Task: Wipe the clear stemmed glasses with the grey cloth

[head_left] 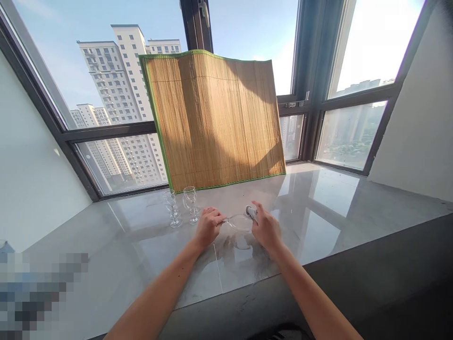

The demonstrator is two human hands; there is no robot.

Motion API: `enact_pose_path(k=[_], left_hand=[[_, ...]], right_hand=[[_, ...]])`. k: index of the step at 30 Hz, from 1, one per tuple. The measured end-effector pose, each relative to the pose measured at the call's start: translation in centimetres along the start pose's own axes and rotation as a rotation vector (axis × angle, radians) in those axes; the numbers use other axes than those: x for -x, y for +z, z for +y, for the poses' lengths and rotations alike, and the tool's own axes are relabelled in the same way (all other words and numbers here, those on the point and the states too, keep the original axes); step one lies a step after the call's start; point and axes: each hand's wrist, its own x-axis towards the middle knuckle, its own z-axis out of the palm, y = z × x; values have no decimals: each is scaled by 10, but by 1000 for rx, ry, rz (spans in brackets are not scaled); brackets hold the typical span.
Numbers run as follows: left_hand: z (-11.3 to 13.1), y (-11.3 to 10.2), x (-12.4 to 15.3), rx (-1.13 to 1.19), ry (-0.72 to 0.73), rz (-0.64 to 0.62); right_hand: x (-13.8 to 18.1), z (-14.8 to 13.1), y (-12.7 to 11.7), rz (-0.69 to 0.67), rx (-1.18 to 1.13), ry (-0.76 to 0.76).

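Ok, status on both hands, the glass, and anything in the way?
Left hand pinching clear glass, held sideways, by its narrow end. Right hand gripping small greyish cylinder near its bowl. Stemmed glasses upright near left hand; no obstruction seen.

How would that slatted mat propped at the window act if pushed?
The mat would probably flex, since its top edge waves; it seems light, being made of thin slats; and its lower edge might slip on the glossy ledge.

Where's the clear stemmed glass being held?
The glass is just below centre in the head view, stem in the left hand, bowl beside the right hand.
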Motion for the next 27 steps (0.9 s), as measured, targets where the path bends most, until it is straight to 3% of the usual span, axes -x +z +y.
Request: enact_pose_path(k=[6,9,14,20,23,27], left_hand=[[-6,5,0,9,-59,-33],[-8,5,-1,-29,-82,-25],[-8,4,-2,-41,-12,-87],[-1,4,-2,51,-28,-26],[5,7,-4,195,-100,16],[11,14,-6,428,-290,42]], right_hand=[[-4,9,4,-83,-84,69],[-2,9,7,-122,-202,12],[1,3,9,-245,-644,-166],[0,2,-13,-393,-1174,-4],[-3,5,-16,-257,-1284,107],[-9,9,-7,101,-1168,303]])
